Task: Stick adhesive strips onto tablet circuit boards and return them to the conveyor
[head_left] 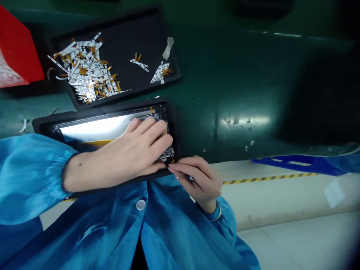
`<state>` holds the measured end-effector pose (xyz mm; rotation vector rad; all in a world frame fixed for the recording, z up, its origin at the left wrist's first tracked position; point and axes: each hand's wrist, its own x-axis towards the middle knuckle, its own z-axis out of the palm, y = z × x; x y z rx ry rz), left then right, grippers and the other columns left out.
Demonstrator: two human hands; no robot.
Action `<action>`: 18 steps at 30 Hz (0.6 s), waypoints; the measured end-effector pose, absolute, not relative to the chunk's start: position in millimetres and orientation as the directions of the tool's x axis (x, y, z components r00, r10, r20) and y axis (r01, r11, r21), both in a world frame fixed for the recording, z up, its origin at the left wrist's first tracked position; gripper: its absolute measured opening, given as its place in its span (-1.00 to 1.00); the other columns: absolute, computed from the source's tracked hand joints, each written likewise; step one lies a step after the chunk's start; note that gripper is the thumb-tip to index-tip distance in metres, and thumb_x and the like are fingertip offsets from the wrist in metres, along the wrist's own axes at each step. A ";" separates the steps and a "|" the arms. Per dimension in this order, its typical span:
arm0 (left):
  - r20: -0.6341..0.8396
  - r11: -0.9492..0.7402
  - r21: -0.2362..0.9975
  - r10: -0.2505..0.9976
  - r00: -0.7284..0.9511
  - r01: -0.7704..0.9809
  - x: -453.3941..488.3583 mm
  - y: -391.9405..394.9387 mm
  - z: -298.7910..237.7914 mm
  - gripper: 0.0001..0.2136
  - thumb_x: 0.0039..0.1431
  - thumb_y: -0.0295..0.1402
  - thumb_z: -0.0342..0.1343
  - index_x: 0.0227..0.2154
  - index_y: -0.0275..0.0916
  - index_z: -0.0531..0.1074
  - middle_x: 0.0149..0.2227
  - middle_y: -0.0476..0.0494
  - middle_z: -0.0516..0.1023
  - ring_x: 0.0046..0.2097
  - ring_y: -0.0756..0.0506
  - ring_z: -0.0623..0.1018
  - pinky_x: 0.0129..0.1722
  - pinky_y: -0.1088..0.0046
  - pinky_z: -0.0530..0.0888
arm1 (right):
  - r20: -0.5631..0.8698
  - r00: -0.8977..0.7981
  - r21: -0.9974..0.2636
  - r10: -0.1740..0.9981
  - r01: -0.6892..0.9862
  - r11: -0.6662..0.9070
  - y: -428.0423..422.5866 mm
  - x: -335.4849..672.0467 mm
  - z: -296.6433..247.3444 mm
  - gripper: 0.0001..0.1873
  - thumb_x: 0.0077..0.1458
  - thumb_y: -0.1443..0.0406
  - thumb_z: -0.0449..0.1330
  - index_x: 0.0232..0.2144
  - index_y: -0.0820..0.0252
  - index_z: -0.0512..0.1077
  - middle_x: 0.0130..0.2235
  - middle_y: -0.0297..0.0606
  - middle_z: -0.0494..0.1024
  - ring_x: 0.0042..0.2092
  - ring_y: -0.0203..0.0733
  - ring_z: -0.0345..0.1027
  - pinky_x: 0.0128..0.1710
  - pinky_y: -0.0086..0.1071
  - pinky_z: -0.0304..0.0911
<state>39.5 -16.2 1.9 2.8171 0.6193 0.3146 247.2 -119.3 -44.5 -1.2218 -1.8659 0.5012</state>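
An opened tablet-like device (92,129) lies in a black tray (42,125) at the table's near edge. It has a bright silvery panel, a yellow strip and a circuit board (168,153) at its right end. My left hand (137,146) rests over the board, fingers bent and a little apart, with its thumb stretched toward the lower right corner. At that corner, my right hand (198,176) has thumb and fingertips pinched together. A small orange piece shows just above the pinch; what the fingertips hold is too small to make out.
Behind lies a second black tray (120,45) with a heap of white strips with orange tails (90,75), a few loose strips and a crumpled pale scrap (168,48). A red box (19,48) stands at far left. Small scraps dot the green tabletop (210,93).
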 end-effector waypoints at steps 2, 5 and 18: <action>0.157 -0.868 0.292 0.458 0.875 0.402 43.8 -14.4 -4.3 -0.77 0.29 -0.23 0.18 -0.26 -0.28 0.31 -0.19 -0.26 0.45 -0.21 -0.21 0.42 -0.31 0.29 0.38 | 0.457 -0.234 -0.656 0.858 0.563 0.502 -116.0 251.1 -45.3 -0.78 0.15 0.48 0.30 -0.17 0.15 0.56 -0.30 -0.25 0.64 -0.38 -0.25 0.51 -0.44 -0.38 0.48; 0.152 -0.851 0.339 0.470 0.870 0.401 46.5 -8.9 -7.9 -0.89 0.34 -0.35 0.06 -0.28 -0.28 0.31 -0.23 -0.23 0.43 -0.23 -0.19 0.42 -0.30 0.28 0.36 | 0.492 -0.299 -0.602 0.818 0.562 0.568 -109.1 254.8 -43.4 -0.83 0.17 0.47 0.28 -0.19 0.19 0.55 -0.30 -0.22 0.65 -0.38 -0.27 0.51 -0.43 -0.42 0.49; 0.123 -0.731 0.481 0.604 0.788 0.485 0.3 -19.8 11.6 -0.90 0.44 -0.44 -0.06 -0.21 -0.27 0.32 -0.21 -0.10 0.38 -0.19 -0.06 0.39 -0.21 0.35 0.34 | 0.552 -0.459 -0.373 0.696 0.611 0.699 -96.4 257.0 -33.4 -0.89 0.18 0.47 0.28 -0.26 0.21 0.54 -0.38 -0.29 0.62 -0.47 -0.33 0.46 -0.52 -0.46 0.46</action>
